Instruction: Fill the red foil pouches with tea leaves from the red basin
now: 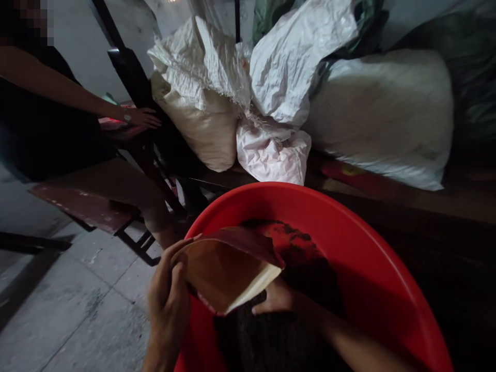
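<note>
Now, from where I stand, the person works with both hands above a big red tub. The paper bag is over the left part of this tub, with its mouth open toward the person, dark red outside and pale inside. The left hand is at the nine o'clock side of the bag; its thumb and fingers pinch the edge between them. At the bag's four o'clock, the right hand is low in the tub, just by the bag's corner. One of its digits points toward seven o'clock, but the other fingers are hidden, so I cannot tell whether they are pressed together or hold something. Dark loose material lies in the tub, and some crumbs of it stick near twelve o'clock.

Beyond the tub, at eleven o'clock, a cream sack stands; at twelve are a white sack and, below it, a small pinkish sack. One wide pale sack lies at one o'clock. Toward ten o'clock, another person wears a watch and has a hand resting, fingers slightly spread.
</note>
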The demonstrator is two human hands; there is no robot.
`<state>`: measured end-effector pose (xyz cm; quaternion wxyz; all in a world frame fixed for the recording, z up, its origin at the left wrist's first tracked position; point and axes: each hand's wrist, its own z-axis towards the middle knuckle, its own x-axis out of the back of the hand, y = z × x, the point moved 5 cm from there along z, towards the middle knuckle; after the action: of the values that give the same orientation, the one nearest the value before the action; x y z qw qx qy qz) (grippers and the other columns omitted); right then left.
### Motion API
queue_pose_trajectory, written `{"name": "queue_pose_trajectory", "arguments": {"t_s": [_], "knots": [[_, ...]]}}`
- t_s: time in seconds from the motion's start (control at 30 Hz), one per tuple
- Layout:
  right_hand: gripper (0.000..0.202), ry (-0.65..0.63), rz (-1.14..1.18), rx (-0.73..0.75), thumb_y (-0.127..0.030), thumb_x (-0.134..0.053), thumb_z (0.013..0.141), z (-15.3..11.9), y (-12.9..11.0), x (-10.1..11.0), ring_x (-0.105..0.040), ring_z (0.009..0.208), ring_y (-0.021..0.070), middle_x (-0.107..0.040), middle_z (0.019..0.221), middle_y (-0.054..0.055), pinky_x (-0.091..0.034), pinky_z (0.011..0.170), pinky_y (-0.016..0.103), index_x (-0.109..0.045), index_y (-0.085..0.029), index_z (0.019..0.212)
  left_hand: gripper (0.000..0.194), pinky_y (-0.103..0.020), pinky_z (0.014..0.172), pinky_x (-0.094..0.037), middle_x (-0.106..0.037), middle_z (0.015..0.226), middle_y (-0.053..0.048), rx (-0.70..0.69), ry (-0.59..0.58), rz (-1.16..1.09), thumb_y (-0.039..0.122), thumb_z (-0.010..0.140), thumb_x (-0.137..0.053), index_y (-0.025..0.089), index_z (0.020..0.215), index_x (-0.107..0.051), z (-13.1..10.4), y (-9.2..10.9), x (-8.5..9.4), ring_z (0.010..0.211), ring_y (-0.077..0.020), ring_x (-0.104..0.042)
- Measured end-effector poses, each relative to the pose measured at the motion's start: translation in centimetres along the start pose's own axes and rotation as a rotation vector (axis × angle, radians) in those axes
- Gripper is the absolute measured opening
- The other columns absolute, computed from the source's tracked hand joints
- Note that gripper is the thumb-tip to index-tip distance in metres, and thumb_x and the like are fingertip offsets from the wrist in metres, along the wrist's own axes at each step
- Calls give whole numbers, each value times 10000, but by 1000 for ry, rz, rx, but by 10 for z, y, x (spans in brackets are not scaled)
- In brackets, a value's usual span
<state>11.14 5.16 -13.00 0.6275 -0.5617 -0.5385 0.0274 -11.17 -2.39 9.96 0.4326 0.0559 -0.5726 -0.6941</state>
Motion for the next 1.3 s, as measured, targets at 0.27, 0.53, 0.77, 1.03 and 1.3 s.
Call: {"name": "queue_pose_trajectory", "arguments": {"t_s": [0.27, 0.53, 0.77, 1.03, 1.3], "knots": [[595, -72, 52, -198, -234, -798, 578, -73, -15, -23, -570, 1352, 334, -655, 1362, 105, -421, 1156, 411, -764, -274, 1171, 168, -263, 648, -551, -745, 1142, -84, -49, -92, -88, 359, 1012, -469, 237, 1125, -451, -8, 13, -35, 790, -167, -699], [358, 345, 401, -156, -347, -707, 650, -117, -70, 84, -694, 1023, 292, -752, 1039, 53, -547, 990, 411, -754, -254, 992, 307, -329, 838, -631, -706, 1327, -76, -351, -189, 161, 89, 943, -424, 217, 1050, -682, -21, 7, -71, 1023, -198, -748], [407, 612, 266, -75, -459, -737, 749, -108, -119, 167, -705, 1052, 281, -753, 1128, 43, -535, 1046, 462, -735, -298, 1123, 606, -378, 1058, -611, -629, 1467, -64, -518, -332, 72, -21, 837, -463, 218, 1362, -649, -47, 15, -101, 1282, -224, -668], [383, 761, 46, 51, -344, -658, 865, -65, -128, 157, -656, 1244, 256, -709, 1305, 39, -526, 1103, 436, -714, -308, 1242, 791, -474, 1196, -496, -522, 1573, -77, -571, -319, 40, -46, 825, -441, 241, 1563, -442, -54, 15, -116, 1480, -244, -478], [347, 1238, 15, -95, -446, -466, 992, -110, -8, 189, -731, 994, 247, -772, 1046, 95, -578, 958, 391, -735, -228, 1021, 896, -418, 1187, -496, -480, 1608, -69, -525, -218, -10, -63, 792, -473, 283, 1611, -363, -50, 6, -111, 1485, -235, -470]]}}
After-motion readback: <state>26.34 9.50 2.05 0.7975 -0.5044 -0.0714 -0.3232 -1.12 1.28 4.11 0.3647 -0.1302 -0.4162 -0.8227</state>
